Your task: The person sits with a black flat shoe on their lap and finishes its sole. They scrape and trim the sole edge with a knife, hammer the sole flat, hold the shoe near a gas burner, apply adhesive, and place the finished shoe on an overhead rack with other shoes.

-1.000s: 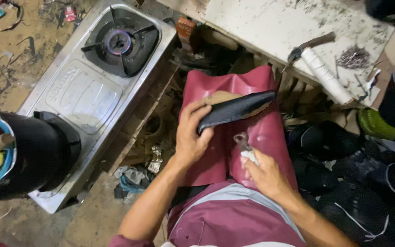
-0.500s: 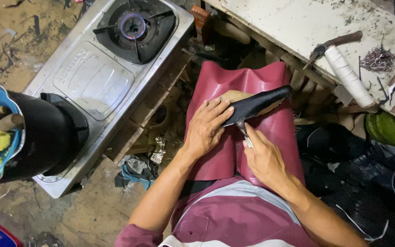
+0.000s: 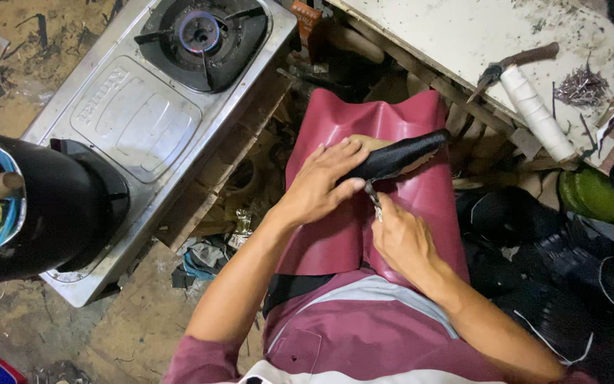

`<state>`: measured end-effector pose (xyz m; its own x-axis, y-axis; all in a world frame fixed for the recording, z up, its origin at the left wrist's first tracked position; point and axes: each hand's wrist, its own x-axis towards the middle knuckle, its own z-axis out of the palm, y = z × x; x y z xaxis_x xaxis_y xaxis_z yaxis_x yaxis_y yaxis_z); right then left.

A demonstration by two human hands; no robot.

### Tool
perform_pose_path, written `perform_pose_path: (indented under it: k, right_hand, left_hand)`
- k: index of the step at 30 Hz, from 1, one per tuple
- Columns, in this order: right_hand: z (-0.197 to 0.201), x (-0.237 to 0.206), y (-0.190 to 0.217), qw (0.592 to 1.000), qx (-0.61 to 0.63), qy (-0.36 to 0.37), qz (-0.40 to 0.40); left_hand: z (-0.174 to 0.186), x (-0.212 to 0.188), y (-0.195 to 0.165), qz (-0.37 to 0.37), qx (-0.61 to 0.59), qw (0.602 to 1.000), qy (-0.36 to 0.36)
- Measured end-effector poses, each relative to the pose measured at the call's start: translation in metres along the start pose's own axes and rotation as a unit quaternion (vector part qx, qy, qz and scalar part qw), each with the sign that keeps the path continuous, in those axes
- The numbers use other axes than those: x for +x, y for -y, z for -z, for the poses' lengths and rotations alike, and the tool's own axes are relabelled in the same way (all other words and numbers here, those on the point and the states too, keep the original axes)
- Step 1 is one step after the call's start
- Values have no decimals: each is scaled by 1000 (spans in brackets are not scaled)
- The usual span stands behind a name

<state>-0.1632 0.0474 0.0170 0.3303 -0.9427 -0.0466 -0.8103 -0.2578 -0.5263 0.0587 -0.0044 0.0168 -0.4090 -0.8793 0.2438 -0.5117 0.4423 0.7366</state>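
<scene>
My left hand (image 3: 318,186) pins the black shoe upper (image 3: 392,158) on the maroon apron (image 3: 406,206) over my lap, my right hand (image 3: 401,238) pinching a small metal tool (image 3: 374,199) at its edge, work seemingly midway.

Left hand (image 3: 319,186) grips black shoe (image 3: 392,158) on maroon apron (image 3: 406,117); right hand (image 3: 401,238) presses small metal tool (image 3: 373,197) against shoe's near edge.
</scene>
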Motion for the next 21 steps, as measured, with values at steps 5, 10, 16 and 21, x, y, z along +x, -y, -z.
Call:
perform_pose_path:
  k: [5, 10, 16, 21]
  right_hand:
    - [-12, -6, -17, 974, 195, 29, -112]
    - [3, 2, -34, 861, 462, 43, -206]
    - [56, 1, -27, 997, 42, 8, 71]
    - [55, 7, -17, 985, -166, 44, 11]
  left_hand:
    - [-16, 10, -12, 14, 132, 991, -18]
    - [-15, 5, -19, -22, 159, 986, -32]
    - [-14, 6, -21, -22, 166, 986, -28]
    - [-19, 18, -27, 46, 141, 988, -52]
